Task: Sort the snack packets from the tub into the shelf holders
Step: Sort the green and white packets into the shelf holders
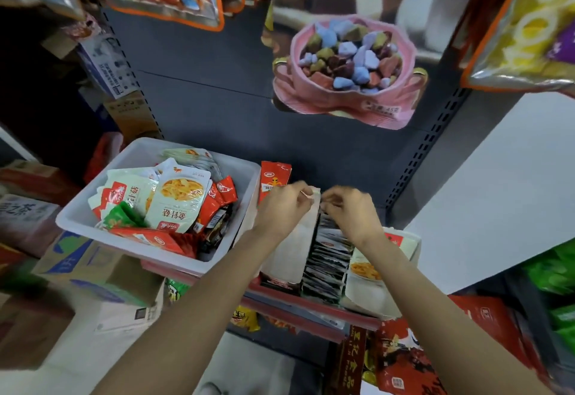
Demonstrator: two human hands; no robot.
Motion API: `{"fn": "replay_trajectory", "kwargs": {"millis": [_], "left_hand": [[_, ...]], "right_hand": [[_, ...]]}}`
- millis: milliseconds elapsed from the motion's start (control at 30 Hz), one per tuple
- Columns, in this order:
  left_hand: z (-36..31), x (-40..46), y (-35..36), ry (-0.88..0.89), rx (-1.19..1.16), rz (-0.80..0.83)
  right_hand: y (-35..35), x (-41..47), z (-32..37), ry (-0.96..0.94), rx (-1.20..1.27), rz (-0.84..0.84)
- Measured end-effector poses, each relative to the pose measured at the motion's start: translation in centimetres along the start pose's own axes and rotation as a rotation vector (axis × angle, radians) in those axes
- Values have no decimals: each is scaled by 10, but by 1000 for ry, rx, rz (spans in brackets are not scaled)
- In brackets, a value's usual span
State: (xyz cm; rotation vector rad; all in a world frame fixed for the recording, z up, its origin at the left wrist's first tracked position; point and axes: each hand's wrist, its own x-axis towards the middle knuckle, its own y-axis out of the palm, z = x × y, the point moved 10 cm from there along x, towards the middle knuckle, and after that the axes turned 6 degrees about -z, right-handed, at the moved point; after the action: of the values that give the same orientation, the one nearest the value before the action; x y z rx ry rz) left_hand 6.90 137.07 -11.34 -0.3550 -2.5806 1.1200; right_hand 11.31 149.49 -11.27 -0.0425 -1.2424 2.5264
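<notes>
Nearest the camera, two bare forearms reach forward over the red front edge of the shelf (311,303). Just beyond it stand the shelf holders: a white divider (289,248) on the left, a tight row of dark-edged packets (326,262) beside it, and a white packet printed with yellow food (367,273) to the right. Above that row the left hand (281,211) and right hand (351,212) meet, both with fingers curled, pinching between them a small pale packet (312,194) (its print is too blurred to read). A red packet (273,178) stands upright just behind the left hand. To the left sits the white tub (93,198), heaped with red, white and green snack packets (177,198). Farther back rises the dark shelf panel (202,99), bearing a picture of a pink bowl of coloured sweets (348,64).
</notes>
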Motion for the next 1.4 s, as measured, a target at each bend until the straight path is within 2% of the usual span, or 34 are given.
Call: {"fn": "replay_trajectory", "kwargs": {"millis": [133, 367, 433, 533, 633, 733, 867, 1000, 1167, 1300, 1400], "left_hand": [[45, -20, -55, -128, -151, -203], [167, -38, -173, -284, -77, -421], [210, -42, -197, -367, -7, -394], [273, -44, -212, -452, 105, -234], [300, -46, -215, -392, 133, -81], [310, -46, -211, -341, 145, 15], [321, -43, -202, -335, 85, 95], [329, -45, -206, -363, 14, 77], [337, -45, -207, -403, -13, 27], [322, -36, -210, -380, -1, -33], [291, -25, -214, -356, -139, -135]], "right_hand": [[42, 3, 53, -11, 131, 76], [141, 5, 156, -6, 342, 222], [172, 7, 188, -20, 369, 279], [220, 8, 225, -28, 325, 385], [267, 6, 247, 11, 239, 504], [300, -1, 265, -51, 108, 605], [309, 5, 272, -112, 37, 509], [293, 18, 274, -106, 57, 428], [270, 20, 256, -20, 381, 431], [235, 26, 224, 67, 530, 320], [206, 28, 204, 96, 579, 268]]}}
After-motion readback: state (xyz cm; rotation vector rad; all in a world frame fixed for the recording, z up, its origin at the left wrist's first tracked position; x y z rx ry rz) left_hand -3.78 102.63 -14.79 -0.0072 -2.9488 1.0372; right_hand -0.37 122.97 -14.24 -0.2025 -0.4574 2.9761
